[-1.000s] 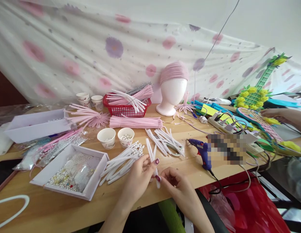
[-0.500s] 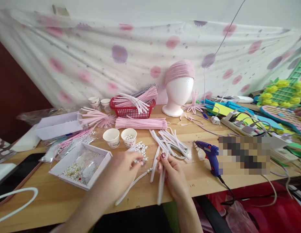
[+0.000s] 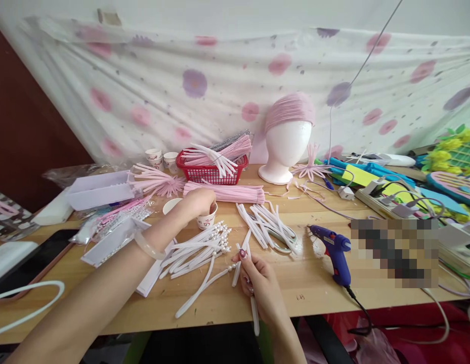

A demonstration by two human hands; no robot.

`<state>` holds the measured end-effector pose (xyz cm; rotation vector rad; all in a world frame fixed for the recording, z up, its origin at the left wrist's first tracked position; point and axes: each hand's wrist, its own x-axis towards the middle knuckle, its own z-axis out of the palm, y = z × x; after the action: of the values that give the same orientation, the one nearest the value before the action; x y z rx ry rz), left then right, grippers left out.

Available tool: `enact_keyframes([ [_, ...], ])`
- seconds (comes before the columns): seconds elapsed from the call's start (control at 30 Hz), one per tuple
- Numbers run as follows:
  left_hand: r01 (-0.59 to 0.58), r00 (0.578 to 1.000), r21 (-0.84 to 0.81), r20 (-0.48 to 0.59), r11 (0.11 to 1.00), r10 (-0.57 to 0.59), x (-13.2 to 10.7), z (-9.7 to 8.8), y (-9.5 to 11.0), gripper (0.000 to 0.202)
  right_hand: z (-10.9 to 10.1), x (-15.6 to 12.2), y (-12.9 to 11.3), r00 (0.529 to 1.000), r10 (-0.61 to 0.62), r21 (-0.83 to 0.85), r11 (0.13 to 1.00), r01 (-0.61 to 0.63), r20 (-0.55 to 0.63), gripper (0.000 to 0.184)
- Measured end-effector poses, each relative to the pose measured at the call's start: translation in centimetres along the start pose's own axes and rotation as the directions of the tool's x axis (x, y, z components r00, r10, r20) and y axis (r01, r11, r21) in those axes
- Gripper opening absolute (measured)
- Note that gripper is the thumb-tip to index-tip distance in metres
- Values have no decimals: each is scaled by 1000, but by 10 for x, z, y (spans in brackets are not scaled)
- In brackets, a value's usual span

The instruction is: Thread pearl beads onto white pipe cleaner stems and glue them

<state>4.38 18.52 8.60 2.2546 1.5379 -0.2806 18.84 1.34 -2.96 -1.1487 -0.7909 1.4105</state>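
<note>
My left hand (image 3: 199, 205) reaches down into a small paper cup (image 3: 207, 221); its fingertips are hidden inside. A second paper cup (image 3: 171, 205) stands beside it, partly covered by my wrist. Near the front of the table, my right hand (image 3: 262, 285) is closed around a white pipe cleaner (image 3: 255, 318), which hangs below the fist. To its left lies a heap of white pipe cleaners (image 3: 185, 258) tipped with pearl beads (image 3: 221, 237). Plain white pipe cleaners (image 3: 265, 225) are spread behind my right hand.
A blue glue gun (image 3: 335, 250) stands at the right with its cord running off the front edge. Behind are a pink pipe cleaner bundle (image 3: 227, 193), a red basket (image 3: 212, 175) and a foam head (image 3: 286, 146). A white box (image 3: 145, 290) lies under my left forearm.
My left hand has moved from above the beaded pipe cleaners up and back to the paper cup, uncovering the heap. My right hand has kept its hold on the white pipe cleaner.
</note>
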Motion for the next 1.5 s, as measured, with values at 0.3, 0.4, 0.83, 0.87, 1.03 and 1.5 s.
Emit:
enact_keyframes([
  [0.3, -129, 989, 0, 74, 992, 129, -9, -1, -13, 38, 2, -1, 4, 998, -57, -43, 998, 56, -38, 71],
  [0.4, -169, 985, -68, 36, 983, 172, -9, -2, -16, 37, 2, 0, 6, 997, -68, -34, 997, 66, -37, 70],
  [0.83, -458, 884, -823, -462, 335, 75, -99, 60, 1, 25, 0, -3, -2, 973, -49, 154, 988, 14, 227, 49],
  [0.87, -438, 898, -871, -434, 221, 67, -104, 75, 7, 25, 1, -4, -1, 970, -54, 165, 986, 15, 237, 48],
  [1.03, -260, 959, -917, -282, -303, 32, -104, 126, 15, 32, 4, -11, 1, 962, -64, 173, 985, 17, 266, 43],
  [1.5, -137, 986, -727, -162, -672, -27, -107, 138, -11, 26, 47, -32, -18, 945, 118, -10, 993, -120, 306, 42],
])
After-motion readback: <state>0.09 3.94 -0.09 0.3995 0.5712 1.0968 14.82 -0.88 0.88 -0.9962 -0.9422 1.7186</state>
